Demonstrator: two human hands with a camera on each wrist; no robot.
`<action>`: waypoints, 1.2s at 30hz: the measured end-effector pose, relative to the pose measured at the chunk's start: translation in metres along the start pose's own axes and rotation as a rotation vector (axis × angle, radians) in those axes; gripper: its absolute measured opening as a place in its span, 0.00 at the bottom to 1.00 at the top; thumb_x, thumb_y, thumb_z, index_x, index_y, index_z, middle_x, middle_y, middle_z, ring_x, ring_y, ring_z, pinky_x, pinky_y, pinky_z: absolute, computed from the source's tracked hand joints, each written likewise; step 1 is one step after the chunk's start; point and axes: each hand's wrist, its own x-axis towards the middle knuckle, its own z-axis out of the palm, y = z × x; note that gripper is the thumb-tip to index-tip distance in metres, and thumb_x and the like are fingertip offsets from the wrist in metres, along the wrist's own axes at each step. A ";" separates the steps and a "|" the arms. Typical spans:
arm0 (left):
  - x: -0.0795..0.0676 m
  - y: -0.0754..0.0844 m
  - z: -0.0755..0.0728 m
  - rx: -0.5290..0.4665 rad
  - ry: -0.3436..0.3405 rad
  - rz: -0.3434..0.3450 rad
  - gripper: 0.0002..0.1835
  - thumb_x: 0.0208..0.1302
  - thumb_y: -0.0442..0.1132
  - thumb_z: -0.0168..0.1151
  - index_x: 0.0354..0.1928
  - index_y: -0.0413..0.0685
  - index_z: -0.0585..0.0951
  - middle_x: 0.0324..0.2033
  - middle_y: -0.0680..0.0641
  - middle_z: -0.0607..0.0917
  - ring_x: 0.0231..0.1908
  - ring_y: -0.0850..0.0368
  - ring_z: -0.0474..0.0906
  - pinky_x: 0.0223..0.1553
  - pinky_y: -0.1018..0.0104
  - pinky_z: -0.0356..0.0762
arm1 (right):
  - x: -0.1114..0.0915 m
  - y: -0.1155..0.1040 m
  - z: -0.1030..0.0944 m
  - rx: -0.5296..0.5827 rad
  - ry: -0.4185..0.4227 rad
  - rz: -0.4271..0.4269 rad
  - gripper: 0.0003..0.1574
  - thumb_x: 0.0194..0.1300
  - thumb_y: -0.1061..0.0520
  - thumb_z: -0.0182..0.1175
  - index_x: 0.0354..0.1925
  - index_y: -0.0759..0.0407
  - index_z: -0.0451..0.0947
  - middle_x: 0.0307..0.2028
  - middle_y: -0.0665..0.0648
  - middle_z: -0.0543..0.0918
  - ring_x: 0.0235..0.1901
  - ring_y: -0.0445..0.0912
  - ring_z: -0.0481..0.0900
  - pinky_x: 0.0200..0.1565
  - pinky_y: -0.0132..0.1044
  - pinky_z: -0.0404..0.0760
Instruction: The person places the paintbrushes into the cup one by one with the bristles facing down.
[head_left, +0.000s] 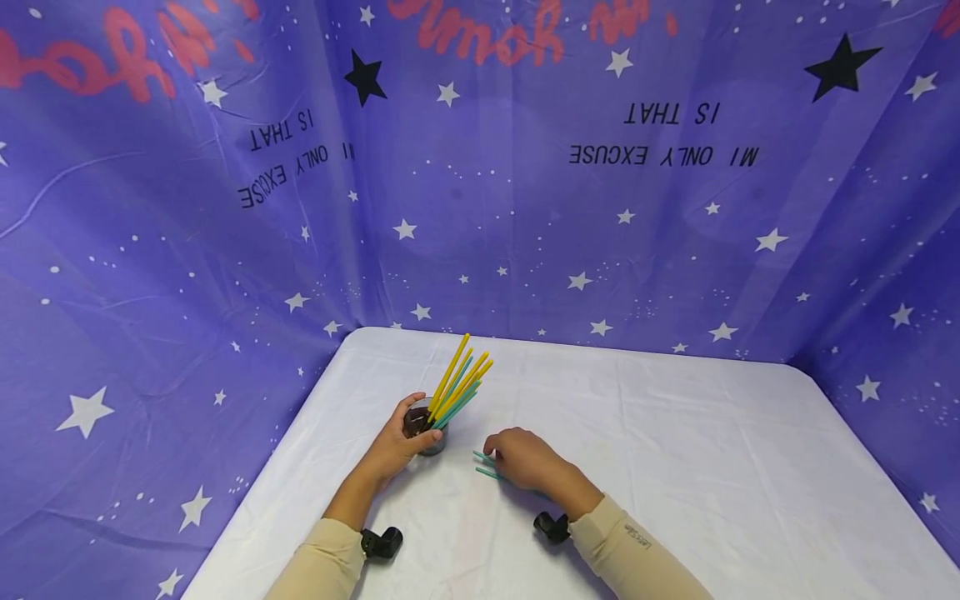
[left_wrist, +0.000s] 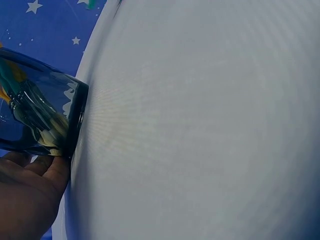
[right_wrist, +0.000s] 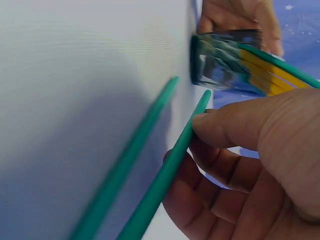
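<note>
My left hand (head_left: 393,448) grips a dark see-through glass (head_left: 432,448), thumb on the near side and fingers around the far side. Yellow sticks (head_left: 454,373) and green sticks (head_left: 459,407) lean out of it toward the right. In the left wrist view, the glass (left_wrist: 37,107) stands on the cloth. To its right, my right hand (head_left: 528,460) is low over the table. The right wrist view shows its thumb and fingers pinching one green stick (right_wrist: 162,185). A second green stick (right_wrist: 125,155) lies beside it on the cloth, apart from the fingers.
A white cloth covers the table (head_left: 675,450). Purple curtains (head_left: 510,200) with stars and lettering hang behind it and at both sides. Black wrist cameras (head_left: 382,543) sit at both sleeve cuffs.
</note>
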 end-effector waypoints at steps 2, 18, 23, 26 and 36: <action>0.000 0.000 0.000 0.000 -0.001 0.002 0.45 0.62 0.36 0.71 0.76 0.50 0.56 0.66 0.39 0.70 0.62 0.45 0.71 0.54 0.59 0.73 | -0.001 0.000 -0.004 0.002 0.014 -0.011 0.13 0.63 0.67 0.60 0.44 0.57 0.85 0.33 0.49 0.83 0.32 0.40 0.76 0.39 0.39 0.77; 0.000 0.000 0.000 -0.004 -0.013 0.008 0.45 0.62 0.36 0.70 0.76 0.50 0.55 0.66 0.38 0.69 0.62 0.44 0.71 0.53 0.59 0.74 | -0.019 -0.015 -0.056 0.195 0.289 -0.077 0.11 0.66 0.68 0.59 0.45 0.59 0.80 0.33 0.46 0.79 0.33 0.41 0.77 0.36 0.37 0.77; 0.000 -0.001 0.000 0.003 0.002 0.007 0.45 0.62 0.35 0.70 0.76 0.49 0.55 0.66 0.39 0.70 0.60 0.45 0.72 0.52 0.60 0.74 | -0.022 -0.020 -0.067 0.275 0.410 -0.098 0.10 0.67 0.67 0.62 0.45 0.58 0.77 0.34 0.47 0.79 0.35 0.41 0.78 0.36 0.36 0.77; 0.001 -0.002 0.000 0.003 0.001 0.023 0.45 0.62 0.35 0.70 0.76 0.48 0.55 0.65 0.38 0.70 0.60 0.45 0.72 0.52 0.61 0.74 | -0.021 -0.021 -0.069 0.335 0.499 -0.118 0.09 0.67 0.67 0.61 0.44 0.57 0.76 0.35 0.49 0.79 0.37 0.42 0.78 0.35 0.36 0.79; 0.002 -0.004 -0.001 0.003 0.003 0.020 0.45 0.62 0.35 0.70 0.76 0.49 0.55 0.65 0.38 0.70 0.62 0.44 0.71 0.55 0.58 0.73 | -0.015 -0.028 -0.064 0.667 0.714 -0.139 0.09 0.67 0.70 0.58 0.43 0.61 0.73 0.36 0.58 0.80 0.38 0.48 0.82 0.36 0.38 0.84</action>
